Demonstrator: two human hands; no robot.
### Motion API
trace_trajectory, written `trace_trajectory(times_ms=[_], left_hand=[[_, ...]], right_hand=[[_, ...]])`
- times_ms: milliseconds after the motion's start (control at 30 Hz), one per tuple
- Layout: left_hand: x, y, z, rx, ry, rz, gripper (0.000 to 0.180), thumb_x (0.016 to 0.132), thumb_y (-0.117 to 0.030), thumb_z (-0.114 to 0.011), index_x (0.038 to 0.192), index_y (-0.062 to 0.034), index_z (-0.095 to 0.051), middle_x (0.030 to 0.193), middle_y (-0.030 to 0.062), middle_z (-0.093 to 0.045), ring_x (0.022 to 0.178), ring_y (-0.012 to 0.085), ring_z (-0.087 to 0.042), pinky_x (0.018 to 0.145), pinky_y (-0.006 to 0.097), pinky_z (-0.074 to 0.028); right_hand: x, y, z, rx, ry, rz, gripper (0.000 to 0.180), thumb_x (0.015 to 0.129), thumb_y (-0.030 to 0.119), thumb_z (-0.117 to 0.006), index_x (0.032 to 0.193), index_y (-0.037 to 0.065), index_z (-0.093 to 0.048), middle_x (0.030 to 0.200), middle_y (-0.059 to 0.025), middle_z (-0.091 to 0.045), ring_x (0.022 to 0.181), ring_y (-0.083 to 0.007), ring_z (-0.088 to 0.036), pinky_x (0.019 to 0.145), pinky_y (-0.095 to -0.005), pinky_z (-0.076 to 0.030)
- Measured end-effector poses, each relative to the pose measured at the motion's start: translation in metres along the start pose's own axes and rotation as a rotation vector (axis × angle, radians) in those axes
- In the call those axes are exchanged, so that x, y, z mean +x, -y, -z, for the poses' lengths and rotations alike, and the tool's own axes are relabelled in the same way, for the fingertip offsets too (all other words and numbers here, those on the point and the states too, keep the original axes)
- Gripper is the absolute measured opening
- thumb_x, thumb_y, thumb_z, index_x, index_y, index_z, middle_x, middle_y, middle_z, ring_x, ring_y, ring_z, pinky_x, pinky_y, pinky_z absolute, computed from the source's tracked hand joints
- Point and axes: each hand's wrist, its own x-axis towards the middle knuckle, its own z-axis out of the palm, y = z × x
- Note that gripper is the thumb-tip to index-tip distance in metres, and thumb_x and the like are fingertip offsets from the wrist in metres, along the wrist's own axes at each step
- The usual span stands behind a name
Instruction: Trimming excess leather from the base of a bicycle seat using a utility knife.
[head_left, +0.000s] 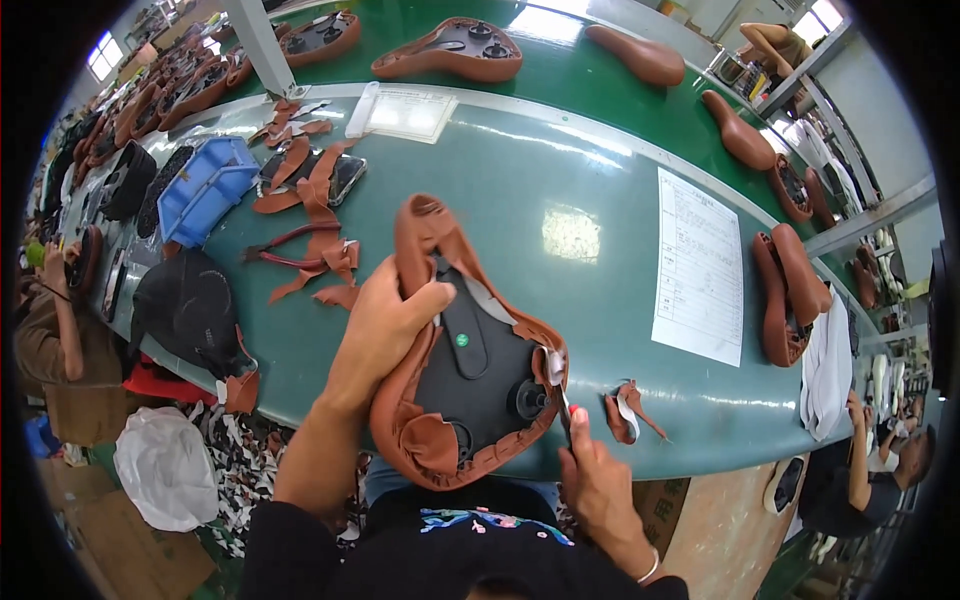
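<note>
A brown bicycle saddle [430, 370] is held over the near edge of the green table, its black underside facing up. My left hand [385, 310] is closed round its narrow nose, the thumb lying on the underside. Brown cover material folds over the rim, pleated along the near right edge and with a loose flap at the near left. At the saddle's right edge my right hand [600, 485] is closed on a slim knife-like tool [567, 408] with a red part. The tool's tip meets the rim beside a whitish, lifted bit of cover.
Brown scraps [318, 190], red-handled pliers [285, 248], a blue bin [205, 190] and a black cap [190, 310] lie left. A printed sheet [700, 265] and paired saddles [790, 290] lie right. A small scrap [625, 412] is near my right hand. Other people sit at both sides.
</note>
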Motion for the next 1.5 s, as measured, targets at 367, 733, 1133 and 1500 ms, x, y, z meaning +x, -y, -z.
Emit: trace_trajectory(times_ms=[367, 733, 1133, 1500], left_hand=[[-0.066, 0.020, 0.007, -0.278, -0.262, 0.130, 0.041, 0.079, -0.020, -0.065, 0.107, 0.0014, -0.045, 0.088, 0.0040, -0.047, 0.079, 0.0112, -0.049, 0.068, 0.027, -0.044], [-0.038, -0.014, -0.032, 0.781, 0.204, -0.809, 0.026, 0.071, -0.022, -0.069, 0.089, -0.0078, -0.058, 0.094, 0.0092, -0.054, 0.091, 0.0255, -0.050, 0.075, 0.038, -0.033], [-0.009, 0.028, -0.031, -0.462, -0.106, -0.306, 0.029, 0.085, -0.022, -0.061, 0.065, -0.0040, -0.050, 0.073, 0.0034, -0.047, 0.069, 0.0202, -0.040, 0.074, 0.034, -0.035], [-0.014, 0.002, 0.060, 0.000, 0.297, 0.023, 0.053, 0.082, -0.029, -0.065, 0.121, 0.0033, -0.050, 0.113, 0.0126, -0.059, 0.104, 0.0195, -0.056, 0.090, 0.032, -0.043]], right_hand=[[0.082, 0.034, 0.015, 0.496, -0.389, 0.180, 0.059, 0.084, 0.009, -0.064, 0.135, -0.001, -0.036, 0.124, -0.0201, -0.053, 0.109, -0.0245, -0.056, 0.092, -0.0358, -0.045], [0.080, 0.041, 0.032, 0.652, -0.334, 0.333, 0.054, 0.080, 0.010, -0.070, 0.127, 0.003, -0.044, 0.090, -0.0087, -0.061, 0.065, -0.0120, -0.057, 0.054, -0.0249, -0.046], [0.028, 0.004, 0.033, -0.032, -0.109, 0.168, 0.055, 0.078, 0.012, -0.070, 0.130, 0.014, -0.051, 0.077, -0.0120, -0.061, 0.069, -0.0299, -0.061, 0.069, -0.0385, -0.051], [0.025, -0.006, 0.023, 0.785, -0.435, -0.114, 0.051, 0.086, 0.006, -0.061, 0.134, 0.002, -0.044, 0.102, -0.0141, -0.064, 0.078, -0.0209, -0.061, 0.076, -0.0315, -0.048]])
